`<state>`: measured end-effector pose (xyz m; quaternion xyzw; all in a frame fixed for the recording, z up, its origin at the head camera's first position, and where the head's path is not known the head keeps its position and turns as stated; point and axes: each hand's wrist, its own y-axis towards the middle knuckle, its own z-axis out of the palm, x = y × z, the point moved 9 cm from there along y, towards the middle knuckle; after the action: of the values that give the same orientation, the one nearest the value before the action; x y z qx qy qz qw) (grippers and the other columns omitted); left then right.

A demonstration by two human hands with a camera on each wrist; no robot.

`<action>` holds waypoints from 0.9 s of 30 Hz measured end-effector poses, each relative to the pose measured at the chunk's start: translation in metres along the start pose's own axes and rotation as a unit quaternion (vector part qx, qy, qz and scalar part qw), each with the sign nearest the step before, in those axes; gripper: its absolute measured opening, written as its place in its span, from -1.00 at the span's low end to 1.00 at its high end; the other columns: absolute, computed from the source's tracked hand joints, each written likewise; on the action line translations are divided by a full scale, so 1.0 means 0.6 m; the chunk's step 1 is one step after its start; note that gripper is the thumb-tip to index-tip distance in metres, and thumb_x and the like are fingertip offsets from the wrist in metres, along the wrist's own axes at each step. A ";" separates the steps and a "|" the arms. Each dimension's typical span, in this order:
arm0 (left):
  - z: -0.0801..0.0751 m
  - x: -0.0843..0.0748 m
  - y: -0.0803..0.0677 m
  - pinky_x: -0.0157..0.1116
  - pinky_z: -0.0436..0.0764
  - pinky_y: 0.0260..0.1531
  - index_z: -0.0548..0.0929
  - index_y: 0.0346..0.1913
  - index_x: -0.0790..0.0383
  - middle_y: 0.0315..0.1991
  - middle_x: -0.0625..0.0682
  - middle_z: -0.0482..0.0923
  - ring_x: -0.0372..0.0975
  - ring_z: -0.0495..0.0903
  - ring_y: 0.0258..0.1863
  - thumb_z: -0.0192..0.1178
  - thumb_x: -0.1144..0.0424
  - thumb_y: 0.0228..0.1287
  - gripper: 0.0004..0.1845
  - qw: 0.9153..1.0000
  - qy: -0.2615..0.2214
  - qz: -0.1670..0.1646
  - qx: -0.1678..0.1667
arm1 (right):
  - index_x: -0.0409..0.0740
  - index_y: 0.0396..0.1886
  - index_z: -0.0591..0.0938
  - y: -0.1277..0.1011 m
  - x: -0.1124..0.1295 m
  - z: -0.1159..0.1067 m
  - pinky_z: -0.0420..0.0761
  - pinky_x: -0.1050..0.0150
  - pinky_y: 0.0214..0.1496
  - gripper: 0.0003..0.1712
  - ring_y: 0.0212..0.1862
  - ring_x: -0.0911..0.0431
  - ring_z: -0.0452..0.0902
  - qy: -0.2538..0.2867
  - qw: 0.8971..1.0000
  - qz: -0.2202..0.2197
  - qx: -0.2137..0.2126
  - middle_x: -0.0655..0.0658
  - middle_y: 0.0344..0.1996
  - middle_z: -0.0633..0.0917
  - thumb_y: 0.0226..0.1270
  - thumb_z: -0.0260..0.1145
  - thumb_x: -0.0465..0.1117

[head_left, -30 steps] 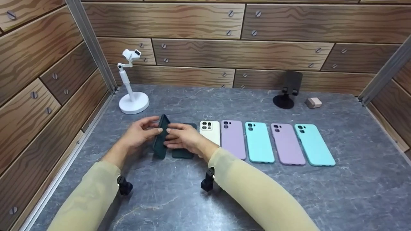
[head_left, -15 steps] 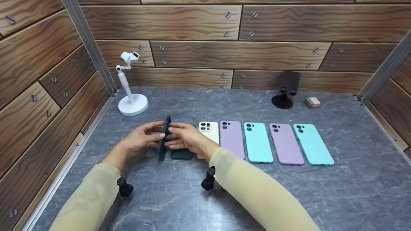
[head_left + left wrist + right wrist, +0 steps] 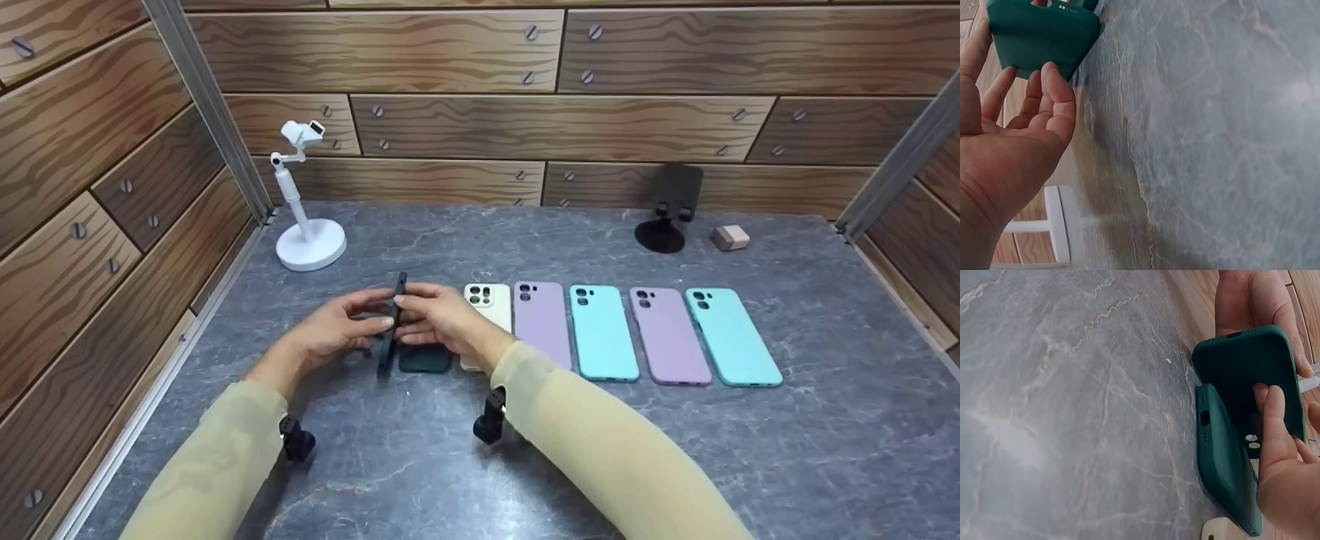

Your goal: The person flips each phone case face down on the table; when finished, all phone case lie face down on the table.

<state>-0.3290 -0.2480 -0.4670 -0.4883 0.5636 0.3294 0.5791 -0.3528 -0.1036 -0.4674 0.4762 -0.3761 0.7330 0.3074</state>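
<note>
A dark green phone case [image 3: 387,352] stands on edge between both hands, seen nearly edge-on from the head. My left hand [image 3: 330,328] holds it from the left, its fingertips against the smooth green back [image 3: 1044,39] in the left wrist view. From the right, my right hand [image 3: 454,319] pinches its edge; in the right wrist view some fingers reach into the hollow inside [image 3: 1230,363], near the round camera holes. Another dark green case [image 3: 425,361] lies flat just right of it, partly hidden by the right hand. Beyond that lies a cream case [image 3: 486,306], partly covered by the wrist.
To the right, a row continues with purple [image 3: 541,322], turquoise [image 3: 606,334], purple [image 3: 671,337] and turquoise [image 3: 733,337] cases. A white stand [image 3: 311,244] is back left. A black phone stand [image 3: 661,235] and a small beige block [image 3: 730,238] sit back right.
The held green case has shifted slightly right and turned from showing its broad face to nearly edge-on. Both hands keep hold of it; the row of cases stays put.
</note>
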 end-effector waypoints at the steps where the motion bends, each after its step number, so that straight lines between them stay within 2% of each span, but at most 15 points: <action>1: 0.001 0.000 0.000 -0.30 0.64 -0.20 0.33 0.62 0.23 0.49 0.32 0.32 -0.15 0.59 0.02 0.37 0.24 0.49 -0.26 1.000 0.003 0.000 0.001 | -0.21 0.55 0.46 0.000 0.000 -0.001 0.80 0.15 -0.18 -0.39 -0.29 -0.02 0.79 -0.001 1.000 -0.002 -0.002 -0.20 -0.23 0.77 0.59 0.33 -0.22; 6: 0.003 0.001 0.003 -0.31 0.63 -0.21 0.35 0.62 0.21 0.49 0.30 0.34 -0.13 0.58 0.04 0.38 0.24 0.49 -0.27 1.000 0.015 -0.002 0.004 | -0.21 0.50 0.51 -0.002 0.000 -0.005 0.78 0.22 -0.28 -0.40 -0.35 0.03 0.79 -0.005 1.000 -0.004 -0.015 -0.17 -0.23 0.80 0.54 0.37 -0.22; 15: 0.004 0.001 0.007 -0.31 0.62 -0.26 0.42 0.58 0.17 0.44 0.27 0.41 -0.11 0.57 0.01 0.44 0.22 0.43 -0.27 1.000 0.025 -0.008 -0.002 | -0.17 0.54 0.48 -0.006 0.002 -0.014 0.71 0.33 -0.42 -0.37 -0.44 0.08 0.77 -0.017 0.999 0.004 -0.033 -0.28 0.00 0.79 0.53 0.37 -0.27; 23: -0.002 0.001 0.009 -0.28 0.61 -0.24 0.42 0.58 0.18 0.42 0.26 0.47 -0.10 0.59 0.02 0.45 0.19 0.42 -0.26 0.999 0.049 -0.004 -0.024 | -0.15 0.59 0.43 -0.011 0.009 -0.017 0.65 0.39 -0.48 -0.31 -0.48 0.11 0.76 -0.023 0.999 0.003 -0.038 -0.28 0.02 0.78 0.52 0.37 -0.28; 27: -0.006 0.001 0.009 -0.26 0.61 -0.21 0.42 0.58 0.17 0.43 0.25 0.47 -0.07 0.58 0.10 0.46 0.18 0.41 -0.25 0.998 0.046 -0.003 -0.033 | -0.11 0.60 0.42 -0.013 0.012 -0.018 0.62 0.40 -0.48 -0.30 -0.46 0.10 0.77 -0.015 0.999 0.003 -0.038 -0.26 0.04 0.78 0.52 0.37 -0.27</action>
<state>-0.3349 -0.2498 -0.4680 -0.5235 0.5770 0.3237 0.5369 -0.3543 -0.0896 -0.4614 0.4743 -0.4099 0.7117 0.3172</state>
